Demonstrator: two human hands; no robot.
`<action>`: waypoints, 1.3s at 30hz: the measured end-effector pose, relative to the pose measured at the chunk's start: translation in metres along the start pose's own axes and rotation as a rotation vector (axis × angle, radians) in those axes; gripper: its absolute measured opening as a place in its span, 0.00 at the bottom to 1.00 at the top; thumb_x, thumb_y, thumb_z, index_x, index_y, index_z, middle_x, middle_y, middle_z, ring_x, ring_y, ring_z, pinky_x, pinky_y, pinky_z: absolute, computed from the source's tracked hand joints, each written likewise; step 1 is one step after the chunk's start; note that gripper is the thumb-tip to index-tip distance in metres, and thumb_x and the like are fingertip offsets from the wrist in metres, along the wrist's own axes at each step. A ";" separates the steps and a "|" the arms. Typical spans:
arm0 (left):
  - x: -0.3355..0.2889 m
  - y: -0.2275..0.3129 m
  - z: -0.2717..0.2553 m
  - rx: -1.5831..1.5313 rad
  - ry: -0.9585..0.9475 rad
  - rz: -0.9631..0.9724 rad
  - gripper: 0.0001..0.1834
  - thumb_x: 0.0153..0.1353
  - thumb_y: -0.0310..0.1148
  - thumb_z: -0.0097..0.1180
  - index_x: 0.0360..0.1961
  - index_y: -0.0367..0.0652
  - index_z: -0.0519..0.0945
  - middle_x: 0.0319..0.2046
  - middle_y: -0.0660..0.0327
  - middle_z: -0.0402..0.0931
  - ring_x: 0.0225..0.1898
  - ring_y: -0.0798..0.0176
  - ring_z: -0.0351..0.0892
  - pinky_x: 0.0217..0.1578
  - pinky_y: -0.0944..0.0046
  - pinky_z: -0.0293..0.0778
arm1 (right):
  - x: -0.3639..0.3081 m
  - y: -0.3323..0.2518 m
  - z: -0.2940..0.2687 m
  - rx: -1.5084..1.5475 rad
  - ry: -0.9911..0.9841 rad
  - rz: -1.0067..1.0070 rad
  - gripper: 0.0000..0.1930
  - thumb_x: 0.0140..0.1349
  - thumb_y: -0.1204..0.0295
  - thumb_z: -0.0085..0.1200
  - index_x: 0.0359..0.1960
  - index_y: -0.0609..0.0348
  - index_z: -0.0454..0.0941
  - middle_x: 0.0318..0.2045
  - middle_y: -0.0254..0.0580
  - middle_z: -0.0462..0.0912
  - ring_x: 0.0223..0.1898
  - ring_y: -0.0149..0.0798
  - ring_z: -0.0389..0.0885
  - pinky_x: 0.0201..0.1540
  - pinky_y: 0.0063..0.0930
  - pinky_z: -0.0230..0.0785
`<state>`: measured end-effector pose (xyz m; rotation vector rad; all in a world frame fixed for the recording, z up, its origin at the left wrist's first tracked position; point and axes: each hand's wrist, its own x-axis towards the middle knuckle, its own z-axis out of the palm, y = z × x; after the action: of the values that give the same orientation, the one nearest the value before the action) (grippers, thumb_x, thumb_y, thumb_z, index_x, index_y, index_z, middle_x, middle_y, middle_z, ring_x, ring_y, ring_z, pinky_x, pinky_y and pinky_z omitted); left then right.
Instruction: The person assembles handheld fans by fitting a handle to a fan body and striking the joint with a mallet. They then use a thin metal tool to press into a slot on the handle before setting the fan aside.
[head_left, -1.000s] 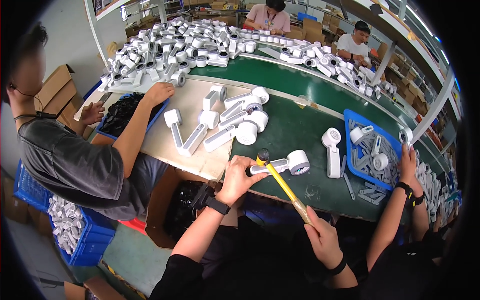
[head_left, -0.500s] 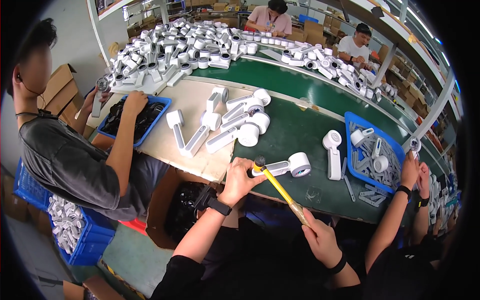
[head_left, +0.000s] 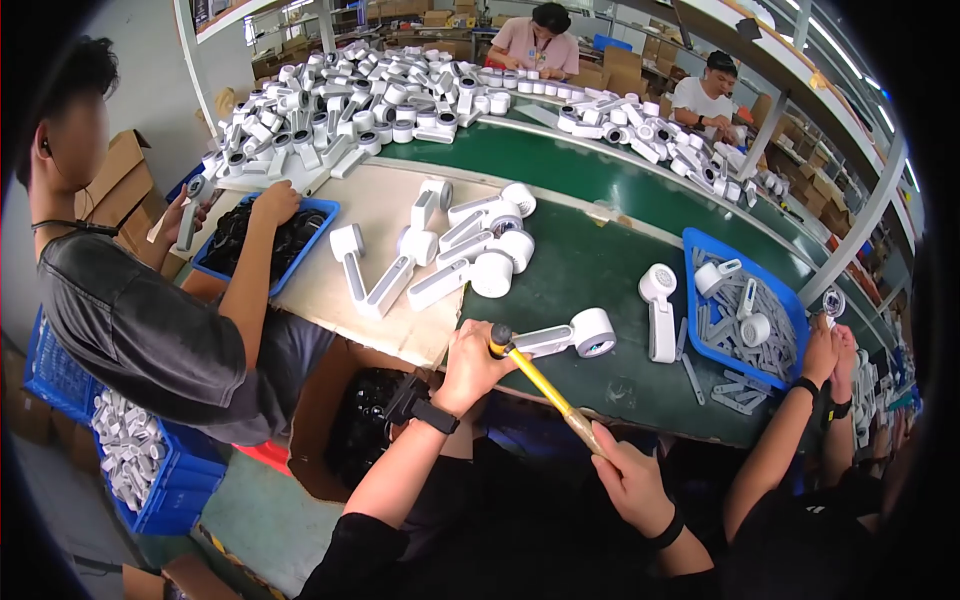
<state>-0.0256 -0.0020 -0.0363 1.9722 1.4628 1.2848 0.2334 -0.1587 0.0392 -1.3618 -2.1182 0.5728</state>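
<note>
Yellow and straight, the black-headed hammer (head_left: 540, 378) slants from near right to far left, its tan lower grip clamped in the person's right hand (head_left: 635, 488). The left hand (head_left: 475, 368) is closed on the handle end of a white-and-grey plastic device with a round drum head (head_left: 594, 332), which lies over the near edge of the green-topped desk (head_left: 590, 265), drum to the right. The hammer's head overlaps the left hand's fingers and the handle's end in this view; whether it touches either, I cannot tell.

Just right of that drum, on the desk, lies a second white device with a perforated round face (head_left: 660, 315). Beyond it on the right, a blue plastic tray (head_left: 690, 275) holds slim grey strips and a few white devices, with loose grey strips (head_left: 733, 393) on its near side. At the far right, a co-worker's hands (head_left: 833, 355) hold another device.

To the left, several matching devices (head_left: 475, 245) lie together, partly on a pale tan sheet (head_left: 395, 345). Farther left, another co-worker's hand (head_left: 278, 203) is at a blue tray of black parts (head_left: 325, 212).
</note>
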 end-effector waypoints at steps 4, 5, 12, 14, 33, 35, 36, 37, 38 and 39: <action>0.001 0.002 0.003 0.021 0.037 0.049 0.20 0.45 0.40 0.78 0.35 0.39 0.86 0.33 0.52 0.79 0.40 0.50 0.76 0.44 0.54 0.72 | -0.009 0.007 0.001 0.023 0.125 -0.085 0.26 0.62 0.78 0.58 0.64 0.60 0.73 0.25 0.46 0.74 0.23 0.46 0.75 0.27 0.35 0.68; 0.001 0.004 0.001 -0.007 0.027 0.048 0.19 0.45 0.39 0.78 0.35 0.39 0.86 0.33 0.53 0.79 0.40 0.51 0.76 0.44 0.54 0.72 | -0.011 0.014 0.005 0.020 0.139 -0.076 0.25 0.62 0.78 0.58 0.64 0.61 0.72 0.25 0.46 0.74 0.23 0.46 0.76 0.27 0.35 0.68; 0.003 0.007 -0.002 -0.009 -0.024 0.031 0.17 0.47 0.36 0.76 0.35 0.39 0.86 0.33 0.57 0.83 0.40 0.53 0.76 0.45 0.56 0.72 | -0.022 0.019 -0.011 0.091 0.258 0.028 0.24 0.64 0.80 0.55 0.63 0.67 0.72 0.33 0.48 0.80 0.32 0.38 0.79 0.39 0.25 0.70; 0.002 0.008 -0.005 -0.012 -0.021 0.035 0.16 0.48 0.36 0.76 0.35 0.39 0.86 0.33 0.57 0.84 0.40 0.53 0.76 0.46 0.56 0.72 | -0.017 0.019 -0.018 -0.065 0.076 0.157 0.24 0.65 0.81 0.54 0.64 0.68 0.71 0.34 0.47 0.81 0.32 0.36 0.79 0.40 0.24 0.71; -0.011 0.012 -0.028 -0.673 -0.277 -0.451 0.23 0.66 0.50 0.59 0.42 0.37 0.83 0.31 0.59 0.78 0.29 0.64 0.76 0.29 0.63 0.73 | -0.029 0.043 0.003 0.414 0.240 0.148 0.28 0.63 0.80 0.53 0.67 0.64 0.69 0.25 0.28 0.76 0.23 0.19 0.68 0.27 0.15 0.61; -0.013 0.023 -0.024 0.163 0.036 0.010 0.19 0.53 0.41 0.73 0.39 0.37 0.85 0.31 0.53 0.80 0.39 0.53 0.78 0.44 0.54 0.74 | -0.026 0.041 0.002 0.401 0.227 0.134 0.28 0.63 0.80 0.53 0.67 0.64 0.69 0.26 0.28 0.76 0.24 0.20 0.69 0.28 0.15 0.62; -0.011 0.021 -0.023 0.166 0.037 0.006 0.19 0.53 0.41 0.73 0.39 0.37 0.85 0.31 0.53 0.80 0.39 0.53 0.78 0.44 0.54 0.74 | -0.024 0.040 0.001 0.387 0.192 0.130 0.28 0.63 0.80 0.53 0.67 0.65 0.69 0.27 0.30 0.77 0.26 0.21 0.70 0.30 0.16 0.64; -0.008 0.018 -0.022 0.150 0.019 0.059 0.18 0.52 0.39 0.73 0.38 0.37 0.85 0.32 0.54 0.81 0.40 0.51 0.77 0.45 0.55 0.74 | -0.021 0.038 0.000 0.372 0.158 0.127 0.27 0.63 0.80 0.54 0.66 0.66 0.69 0.28 0.32 0.78 0.28 0.22 0.71 0.32 0.18 0.65; -0.005 0.014 -0.020 0.132 0.001 0.112 0.17 0.51 0.37 0.74 0.38 0.38 0.85 0.32 0.54 0.81 0.41 0.50 0.77 0.46 0.55 0.73 | -0.017 0.035 -0.003 0.374 0.155 0.127 0.27 0.63 0.80 0.54 0.66 0.66 0.69 0.28 0.32 0.78 0.28 0.22 0.71 0.32 0.18 0.65; -0.004 0.013 -0.017 0.016 -0.016 0.092 0.15 0.50 0.33 0.74 0.37 0.37 0.85 0.32 0.54 0.81 0.40 0.50 0.77 0.45 0.55 0.73 | -0.013 0.032 -0.006 0.320 0.139 0.087 0.27 0.63 0.80 0.54 0.66 0.67 0.69 0.30 0.36 0.78 0.29 0.25 0.73 0.34 0.19 0.67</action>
<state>-0.0322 -0.0141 -0.0197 2.0765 1.3941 1.2962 0.2635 -0.1575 0.0214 -1.2757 -1.7747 0.7908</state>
